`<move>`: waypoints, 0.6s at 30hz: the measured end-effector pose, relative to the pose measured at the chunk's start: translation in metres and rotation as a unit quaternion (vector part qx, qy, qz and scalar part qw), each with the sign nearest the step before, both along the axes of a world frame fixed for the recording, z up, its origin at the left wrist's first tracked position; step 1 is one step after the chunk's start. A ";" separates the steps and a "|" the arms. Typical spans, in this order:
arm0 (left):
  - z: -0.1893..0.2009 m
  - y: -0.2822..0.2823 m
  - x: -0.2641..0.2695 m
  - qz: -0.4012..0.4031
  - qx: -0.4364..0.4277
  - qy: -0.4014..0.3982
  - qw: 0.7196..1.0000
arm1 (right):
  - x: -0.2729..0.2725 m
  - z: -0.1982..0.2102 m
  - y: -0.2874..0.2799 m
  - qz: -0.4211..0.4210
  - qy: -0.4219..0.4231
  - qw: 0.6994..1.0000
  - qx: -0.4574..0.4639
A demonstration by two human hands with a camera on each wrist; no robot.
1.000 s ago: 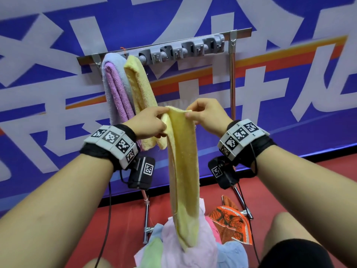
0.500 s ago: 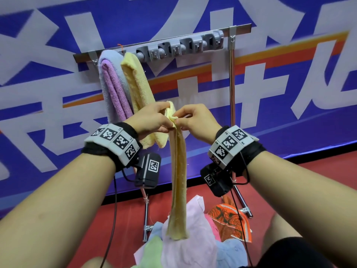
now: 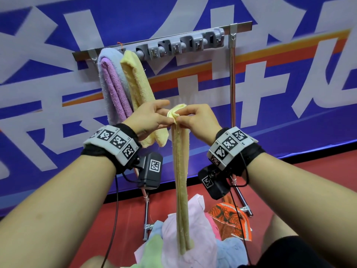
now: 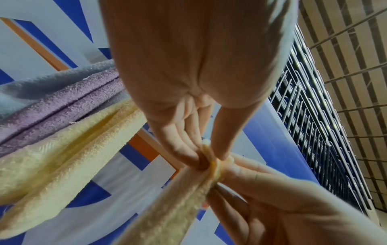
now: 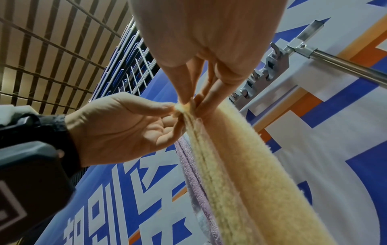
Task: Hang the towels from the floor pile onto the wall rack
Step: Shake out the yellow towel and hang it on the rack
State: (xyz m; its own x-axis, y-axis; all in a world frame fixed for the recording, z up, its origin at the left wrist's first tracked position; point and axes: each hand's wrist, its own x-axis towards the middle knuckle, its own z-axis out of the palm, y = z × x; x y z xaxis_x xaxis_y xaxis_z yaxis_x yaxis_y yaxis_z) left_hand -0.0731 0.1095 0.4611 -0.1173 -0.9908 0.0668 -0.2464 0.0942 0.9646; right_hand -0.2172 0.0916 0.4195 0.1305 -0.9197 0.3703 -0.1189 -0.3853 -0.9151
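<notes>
A yellow towel (image 3: 180, 171) hangs in a narrow folded strip in front of the wall rack (image 3: 181, 45). Both hands pinch its bunched top together: my left hand (image 3: 152, 118) from the left, my right hand (image 3: 195, 118) from the right. The left wrist view shows thumb and fingers of my left hand (image 4: 201, 152) closed on the fold of the yellow towel (image 4: 167, 207). In the right wrist view my right hand (image 5: 194, 101) pinches the yellow towel (image 5: 230, 165) beside my left hand (image 5: 125, 122). A purple towel (image 3: 114, 89) and another yellow towel (image 3: 139, 88) hang on the rack's left end.
A pile of towels (image 3: 191, 236) in pink, green, blue and orange lies on the red floor below the rack. Grey clips (image 3: 193, 44) along the rack's right part hold nothing. A metal stand pole (image 3: 232, 78) runs down at the rack's right end.
My hands have come together, gathering the towel's top edge from a spread width into a tight bunch. The hanging strip has narrowed and lifted slightly off the pile.
</notes>
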 end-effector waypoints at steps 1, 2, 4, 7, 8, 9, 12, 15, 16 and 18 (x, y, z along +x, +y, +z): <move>0.000 0.000 -0.001 0.011 -0.009 0.014 1.000 | 0.000 0.000 0.000 -0.005 -0.012 1.000 0.002; -0.001 -0.001 -0.001 0.024 -0.018 0.028 0.999 | 0.001 0.000 0.001 -0.012 -0.021 1.000 0.003; -0.003 -0.003 -0.004 0.050 -0.036 0.053 0.997 | 0.002 0.000 0.001 -0.033 -0.032 0.999 -0.001; -0.004 -0.004 -0.008 0.080 -0.053 0.102 0.990 | 0.004 0.002 0.001 -0.055 -0.052 0.997 -0.007; -0.004 -0.004 -0.009 0.087 -0.057 0.113 0.988 | 0.004 0.003 0.001 -0.059 -0.058 0.997 -0.006; -0.005 -0.004 -0.010 0.092 -0.063 0.117 0.987 | 0.004 0.004 0.000 -0.061 -0.063 0.996 -0.005; -0.006 -0.005 -0.012 0.105 -0.090 0.105 0.985 | 0.005 0.006 0.000 -0.055 -0.063 0.997 -0.001; -0.008 -0.009 -0.011 0.136 -0.114 0.095 0.980 | 0.006 0.008 0.004 -0.024 -0.051 0.998 -0.001; -0.009 -0.011 -0.011 0.141 -0.118 0.092 0.979 | 0.005 0.009 0.006 -0.013 -0.046 0.999 -0.004; -0.009 -0.011 -0.010 0.136 -0.126 0.080 0.979 | 0.004 0.011 0.010 0.010 -0.039 0.999 -0.013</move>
